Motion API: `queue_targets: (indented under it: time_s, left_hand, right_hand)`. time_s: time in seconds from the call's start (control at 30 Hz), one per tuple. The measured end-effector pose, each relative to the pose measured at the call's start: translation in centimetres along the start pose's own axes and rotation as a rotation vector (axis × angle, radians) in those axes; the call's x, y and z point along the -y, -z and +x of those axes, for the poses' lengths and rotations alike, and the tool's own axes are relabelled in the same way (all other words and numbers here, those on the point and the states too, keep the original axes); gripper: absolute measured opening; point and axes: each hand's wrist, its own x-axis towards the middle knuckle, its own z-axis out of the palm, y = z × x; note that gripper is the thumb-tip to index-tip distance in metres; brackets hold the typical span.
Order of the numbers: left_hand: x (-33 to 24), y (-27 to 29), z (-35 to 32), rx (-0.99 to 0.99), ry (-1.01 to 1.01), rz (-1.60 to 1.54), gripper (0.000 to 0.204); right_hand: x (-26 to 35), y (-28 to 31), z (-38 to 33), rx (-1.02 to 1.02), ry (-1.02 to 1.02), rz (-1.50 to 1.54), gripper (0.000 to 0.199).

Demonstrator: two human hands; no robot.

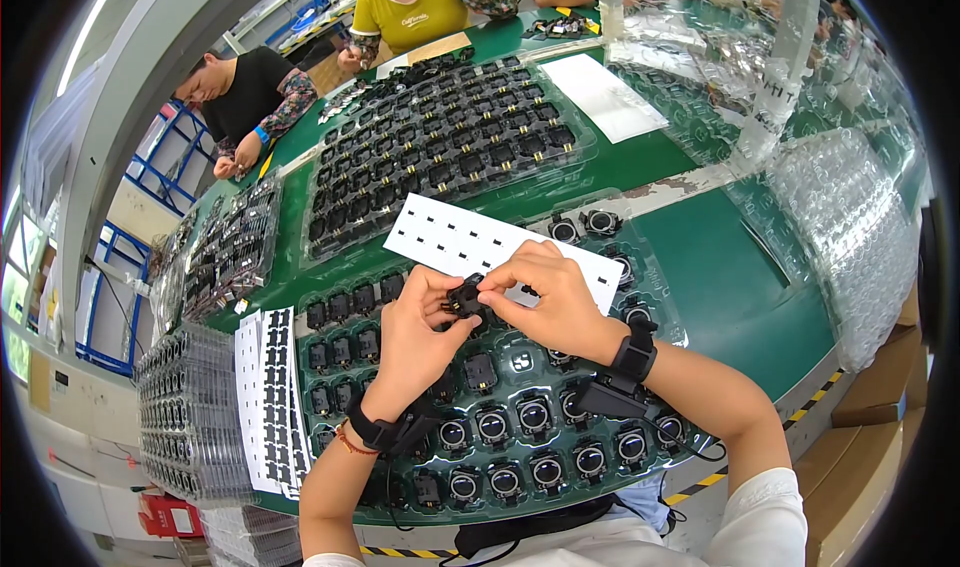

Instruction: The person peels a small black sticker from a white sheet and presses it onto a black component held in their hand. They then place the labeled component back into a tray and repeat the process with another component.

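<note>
Both hands meet over the near tray [700, 429], pinching one small black part [466, 297] between them. The left hand [420, 332] grips the part from the left with thumb and fingertips closed on it; the right hand [548, 292] closes on it from the right, fingers curled down over its top. Each wrist carries a black strap with a small box and a cable.

The part is held just above the tray, whose pockets hold round black pieces with shiny lenses in the near rows and squarer black pieces to the left. Just behind the hands a white sheet [450, 237] with small black marks lies across the tray's far edge. To the left a second white sheet [268, 407] carries rows of black bits, beside a stack of clear trays [185, 417]. Farther back on the green counter [740, 267] sits a large tray [440, 142] full of black parts, with empty clear trays [850, 227] to the right. Other people [420, 12] work at the far side.
</note>
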Motion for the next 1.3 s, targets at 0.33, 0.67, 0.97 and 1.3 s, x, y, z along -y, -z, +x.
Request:
queue_targets:
  time_s: [0.33,0.67,0.97,1.3]
  left_hand:
    - [-0.8,-1.2,-1.0,0.0,-0.109,0.175,0.038]
    - [0.2,0.1,-0.4,0.009,0.081,-0.433,0.026]
    - [-0.8,0.0,-1.2,0.127,0.121,-0.356,0.032]
    - [-1.1,-2.3,-2.0,0.303,0.1,0.156,0.027]
  right_hand:
    - [0.1,0.3,0.0,0.016,0.054,-0.169,0.022]
    - [-0.5,0.4,0.0,0.007,-0.118,-0.302,0.039]
    - [-1.7,-0.3,-1.3,0.076,-0.22,-0.574,0.054]
    - [-1.0,0.3,-0.1,-0.121,-0.277,-0.219,0.027]
